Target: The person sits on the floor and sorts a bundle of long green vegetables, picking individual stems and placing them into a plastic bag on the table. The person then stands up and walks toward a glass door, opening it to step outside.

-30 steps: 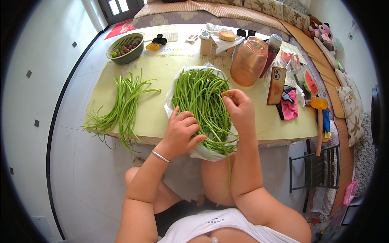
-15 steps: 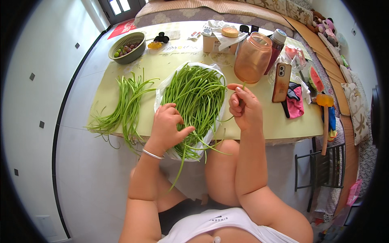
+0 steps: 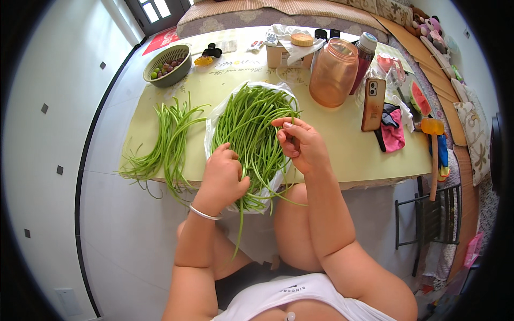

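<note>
A heap of long green vegetable stems (image 3: 254,115) lies in an opened white plastic bag (image 3: 213,120) at the table's near edge. My left hand (image 3: 220,174) is at the heap's left side, fingers curled into the stems and thumb drawn in; its fingertips are partly hidden. Over the heap's right side, my right hand (image 3: 302,145) pinches a thin green stem between thumb and forefinger, the other fingers bent. To the left, a separate bunch of green stems (image 3: 170,134) lies on the yellow tablecloth, some ends hanging over the edge.
A colander of grapes (image 3: 167,72) stands at the far left. A box with tissues (image 3: 282,56), an orange-tinted jar (image 3: 334,75), a dark red flask (image 3: 364,59) and an upright phone (image 3: 373,104) are to the right. An orange-headed mallet (image 3: 433,128) sits at the right edge, above a dark chair (image 3: 436,216).
My right hand has moved left, from beside the bag to over the heap. My left thumb has drawn in closer to the fingers at the stems.
</note>
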A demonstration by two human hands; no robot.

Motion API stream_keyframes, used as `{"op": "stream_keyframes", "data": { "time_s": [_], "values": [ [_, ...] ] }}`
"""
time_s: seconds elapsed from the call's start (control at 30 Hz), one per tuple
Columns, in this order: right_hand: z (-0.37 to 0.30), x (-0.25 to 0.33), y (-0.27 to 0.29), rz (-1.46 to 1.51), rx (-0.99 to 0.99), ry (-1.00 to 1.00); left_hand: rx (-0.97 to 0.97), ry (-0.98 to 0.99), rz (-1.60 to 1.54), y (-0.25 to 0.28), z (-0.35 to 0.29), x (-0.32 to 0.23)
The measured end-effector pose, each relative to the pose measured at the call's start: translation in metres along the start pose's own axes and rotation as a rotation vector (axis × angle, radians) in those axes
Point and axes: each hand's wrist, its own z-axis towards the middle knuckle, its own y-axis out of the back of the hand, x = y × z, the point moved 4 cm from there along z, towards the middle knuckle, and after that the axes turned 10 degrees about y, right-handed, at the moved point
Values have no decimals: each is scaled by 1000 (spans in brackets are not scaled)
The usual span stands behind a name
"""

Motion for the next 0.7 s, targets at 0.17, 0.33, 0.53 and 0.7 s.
{"op": "stream_keyframes", "data": {
  "time_s": [0.17,0.33,0.53,0.7],
  "values": [
    [-1,-7,0,-26,-25,-14,-32,118,-421,25,1,7],
    [-3,-20,-21,-96,64,-79,-117,273,-825,23,4,22],
    [-10,-38,-38,-101,90,-56,-141,250,-895,-2,20,9],
    [-1,-33,-18,-49,66,-69,-149,190,-866,0,19,1]
  ]
}}
